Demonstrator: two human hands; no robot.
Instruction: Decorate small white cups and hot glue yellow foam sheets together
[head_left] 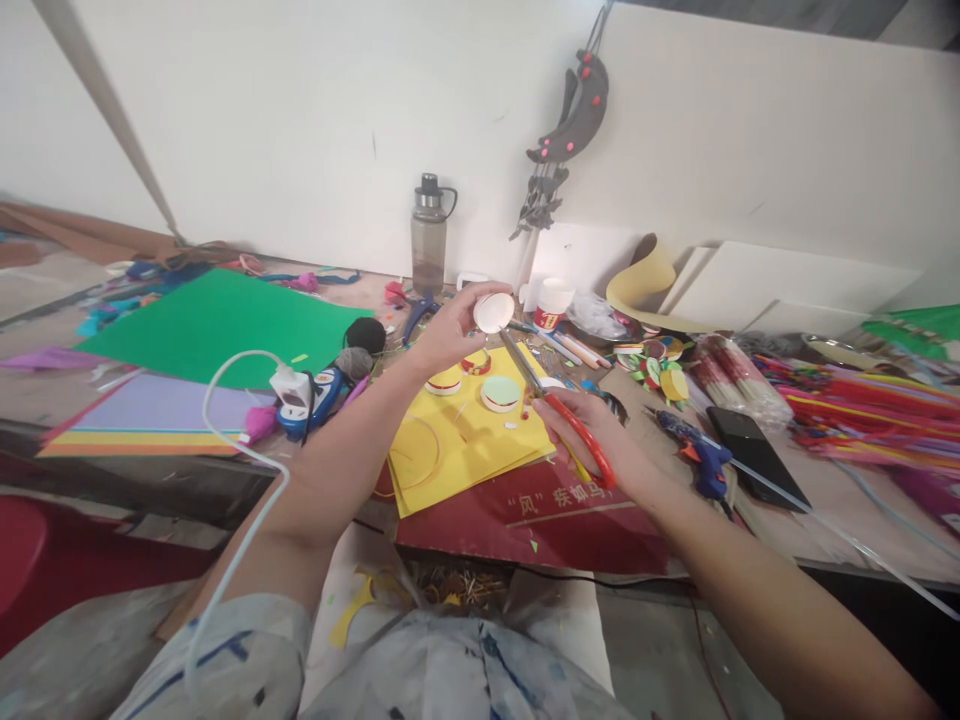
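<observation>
On the table (45, 322), the rounds (500, 394) look done, but the white cup (494, 313) the left hand (454, 330) pinches looks unfinished, and the right hand (594, 432) grips scissors (561, 410).

The scene is being lit brightly and softly, apparently from above, with the white wall (300, 130) being washed pale. Soft shadows are being cast on the yellow paper (442, 475). Fine detail is being softened by blur, and the edges are being stretched by wide-angle distortion.
</observation>
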